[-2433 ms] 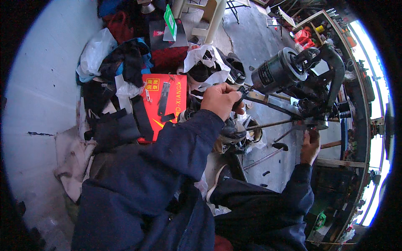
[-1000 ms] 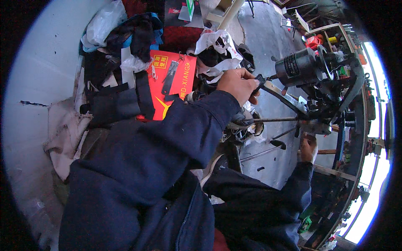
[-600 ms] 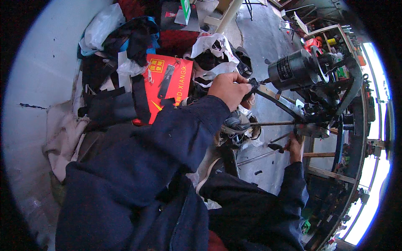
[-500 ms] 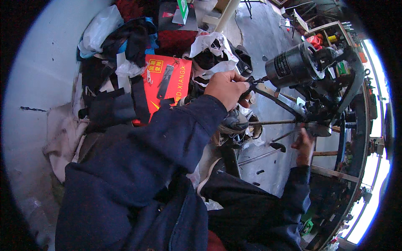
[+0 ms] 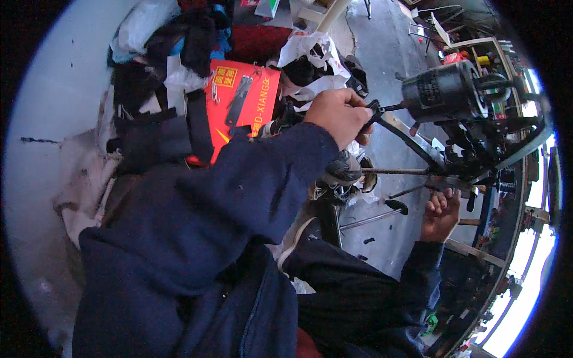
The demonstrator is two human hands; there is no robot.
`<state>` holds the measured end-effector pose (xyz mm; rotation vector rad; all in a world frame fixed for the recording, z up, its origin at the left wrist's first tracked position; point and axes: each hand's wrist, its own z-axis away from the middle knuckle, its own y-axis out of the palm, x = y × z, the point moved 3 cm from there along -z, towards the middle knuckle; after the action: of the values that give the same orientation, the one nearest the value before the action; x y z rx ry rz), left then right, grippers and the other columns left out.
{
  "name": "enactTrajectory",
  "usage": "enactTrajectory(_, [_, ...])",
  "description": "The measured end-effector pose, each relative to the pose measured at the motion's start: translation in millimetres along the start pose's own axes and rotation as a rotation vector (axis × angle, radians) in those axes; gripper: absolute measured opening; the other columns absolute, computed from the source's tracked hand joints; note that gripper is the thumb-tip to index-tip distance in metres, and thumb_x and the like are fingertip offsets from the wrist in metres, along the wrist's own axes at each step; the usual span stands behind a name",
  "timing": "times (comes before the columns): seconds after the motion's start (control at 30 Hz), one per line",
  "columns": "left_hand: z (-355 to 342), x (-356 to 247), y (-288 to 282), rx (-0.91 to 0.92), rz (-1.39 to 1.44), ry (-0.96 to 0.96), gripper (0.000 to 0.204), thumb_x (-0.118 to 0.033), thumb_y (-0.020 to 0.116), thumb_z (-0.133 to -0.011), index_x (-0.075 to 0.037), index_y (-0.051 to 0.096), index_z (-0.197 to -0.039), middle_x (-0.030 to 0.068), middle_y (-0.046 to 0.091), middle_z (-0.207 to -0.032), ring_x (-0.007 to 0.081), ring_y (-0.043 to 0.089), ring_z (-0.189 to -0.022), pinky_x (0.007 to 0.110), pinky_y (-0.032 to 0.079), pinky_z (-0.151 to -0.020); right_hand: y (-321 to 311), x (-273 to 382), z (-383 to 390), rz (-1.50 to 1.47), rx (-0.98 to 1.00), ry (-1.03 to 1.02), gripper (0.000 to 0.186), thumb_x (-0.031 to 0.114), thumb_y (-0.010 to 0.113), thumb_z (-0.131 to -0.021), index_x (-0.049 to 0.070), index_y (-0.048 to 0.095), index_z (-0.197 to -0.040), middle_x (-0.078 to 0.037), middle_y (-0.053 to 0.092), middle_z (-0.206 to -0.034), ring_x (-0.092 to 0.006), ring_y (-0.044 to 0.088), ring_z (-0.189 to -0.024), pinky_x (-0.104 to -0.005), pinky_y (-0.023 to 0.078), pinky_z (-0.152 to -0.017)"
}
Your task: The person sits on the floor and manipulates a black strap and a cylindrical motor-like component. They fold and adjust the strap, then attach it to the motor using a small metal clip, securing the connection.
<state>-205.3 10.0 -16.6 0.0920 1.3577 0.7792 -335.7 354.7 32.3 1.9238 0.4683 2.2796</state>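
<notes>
At the tip of the slim arm of the cobbler's sewing machine | left hand: fingertips pinch the small black piece, which is there | right hand: loosely open, fingers half curled, just below the metal disc; if touching, I cannot tell | red box: dark strip lies on it.

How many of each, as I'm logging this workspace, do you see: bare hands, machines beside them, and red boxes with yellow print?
Bare hands: 2 (left hand, right hand)
Machine: 1
Red box: 1
Total: 4
</notes>
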Motion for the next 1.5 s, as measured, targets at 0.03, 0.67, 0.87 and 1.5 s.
enactTrajectory(0.03, [-0.8,2.8,0.1,-0.015,-0.021,0.001,0.012,-0.004,0.063,-0.088,0.007,0.064,-0.092,0.0137,0.071,-0.075,0.0179,0.069,-0.059,0.031,0.058,-0.053,13.7,-5.1,5.3,0.025,0.066,0.033,0.018,0.028,0.058,-0.102,0.010,0.061,-0.101,0.003,0.040,-0.067,-0.0077,0.037,-0.054,-0.0255,0.035,-0.052])
enactTrajectory(0.67, [5.1,-11.5,8.8,-0.209,-0.286,0.431,0.025,-0.011,0.067,-0.082,-0.009,0.062,-0.107,0.0200,0.067,-0.108,0.0319,0.069,-0.095,0.042,0.054,-0.087,158.7,-53.1,57.8,0.424,0.250,0.020,0.013,0.015,0.062,-0.099,0.002,0.065,-0.102,-0.002,0.057,-0.072,-0.0106,0.048,-0.056,-0.0276,0.038,-0.051])
enactTrajectory(0.87, [15.1,-23.5,17.7,-0.303,-0.406,0.768,0.036,-0.013,0.081,-0.075,-0.013,0.067,-0.108,0.0145,0.063,-0.112,0.0352,0.061,-0.110,0.044,0.048,-0.097,154.7,-53.3,58.4,0.417,0.251,0.014,0.013,0.014,0.062,-0.100,0.002,0.066,-0.102,-0.002,0.057,-0.073,-0.0101,0.049,-0.058,-0.0273,0.038,-0.052])
enactTrajectory(1.5, [9.5,-37.5,4.3,-0.341,-0.567,0.807,0.011,-0.016,0.076,-0.081,-0.009,0.076,-0.088,0.0080,0.068,-0.082,0.0244,0.066,-0.083,0.038,0.051,-0.078,166.1,-54.0,62.3,0.396,0.265,0.024,0.015,0.014,0.066,-0.097,0.000,0.067,-0.101,-0.004,0.061,-0.073,-0.0122,0.058,-0.059,-0.0282,0.048,-0.056])
